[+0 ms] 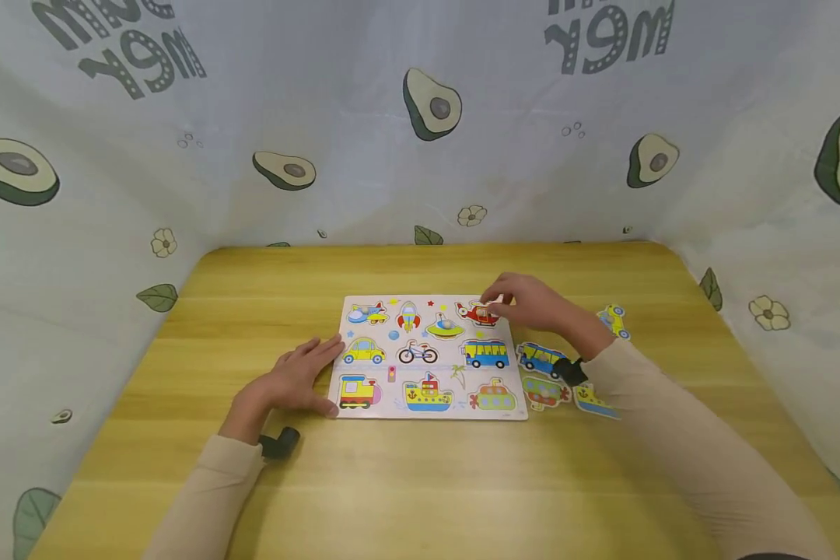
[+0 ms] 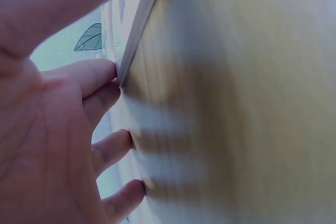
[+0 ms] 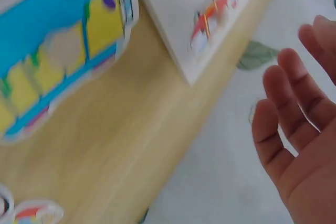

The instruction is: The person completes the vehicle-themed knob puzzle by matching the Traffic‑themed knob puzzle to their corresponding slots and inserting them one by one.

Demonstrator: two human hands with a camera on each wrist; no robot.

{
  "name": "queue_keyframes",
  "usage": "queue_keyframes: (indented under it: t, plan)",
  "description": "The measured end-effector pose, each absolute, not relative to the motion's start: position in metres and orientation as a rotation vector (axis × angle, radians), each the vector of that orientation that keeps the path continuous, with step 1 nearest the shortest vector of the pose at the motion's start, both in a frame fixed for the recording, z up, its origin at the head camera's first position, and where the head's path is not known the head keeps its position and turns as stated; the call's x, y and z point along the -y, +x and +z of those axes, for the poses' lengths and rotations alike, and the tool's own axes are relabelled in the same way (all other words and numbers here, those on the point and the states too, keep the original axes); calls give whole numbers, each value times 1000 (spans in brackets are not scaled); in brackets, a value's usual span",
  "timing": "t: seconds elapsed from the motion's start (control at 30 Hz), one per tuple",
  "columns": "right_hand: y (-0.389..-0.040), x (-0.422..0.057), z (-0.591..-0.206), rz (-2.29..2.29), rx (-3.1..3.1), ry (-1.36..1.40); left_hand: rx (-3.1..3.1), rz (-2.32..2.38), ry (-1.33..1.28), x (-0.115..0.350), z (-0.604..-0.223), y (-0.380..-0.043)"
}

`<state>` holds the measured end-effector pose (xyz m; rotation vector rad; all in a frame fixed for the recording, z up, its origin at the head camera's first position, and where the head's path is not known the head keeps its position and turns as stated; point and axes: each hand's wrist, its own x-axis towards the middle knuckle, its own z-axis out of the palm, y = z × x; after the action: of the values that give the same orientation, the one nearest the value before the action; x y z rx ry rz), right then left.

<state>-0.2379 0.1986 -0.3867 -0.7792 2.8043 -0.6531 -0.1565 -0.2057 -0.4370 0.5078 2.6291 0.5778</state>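
Observation:
A white puzzle board [image 1: 392,408] printed with vehicles lies on the table. My left hand [image 1: 297,377] rests at its left edge, and in the left wrist view the fingertips [image 2: 137,187] touch down beside the board's side [image 2: 137,30]. Above the top right corner hovers my right hand [image 1: 535,305], beside the red helicopter piece [image 1: 477,313]. The right wrist view shows the right hand [image 3: 310,129] with loosely bent fingers, apart from the helicopter and with nothing seen in its grasp. Right of the board lies a blue bus piece [image 1: 540,359], close under the right wrist.
Near the bus piece are a green submarine piece [image 1: 542,391], a yellow-and-blue ship piece [image 1: 593,402] and a yellow car piece [image 1: 614,320]. The wooden table [image 1: 420,490] meets a hanging cloth with avocado prints [image 1: 432,105] at its back and sides.

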Motion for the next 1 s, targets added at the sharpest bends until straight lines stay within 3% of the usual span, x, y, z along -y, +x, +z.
queue_keyframes:
  t: [0.3,0.57,1.0]
  plan:
    - [-202,-267,-369,-561,-2773,-742,-2632,538,490,201,-435,-154]
    - [-167,-299,-381,-484,-2800,-786,-2640,518,492,200,-431,-153]
    - [-138,-283,-423,-584,-2856,-1143,-2639,500,516,200,-430,-152]
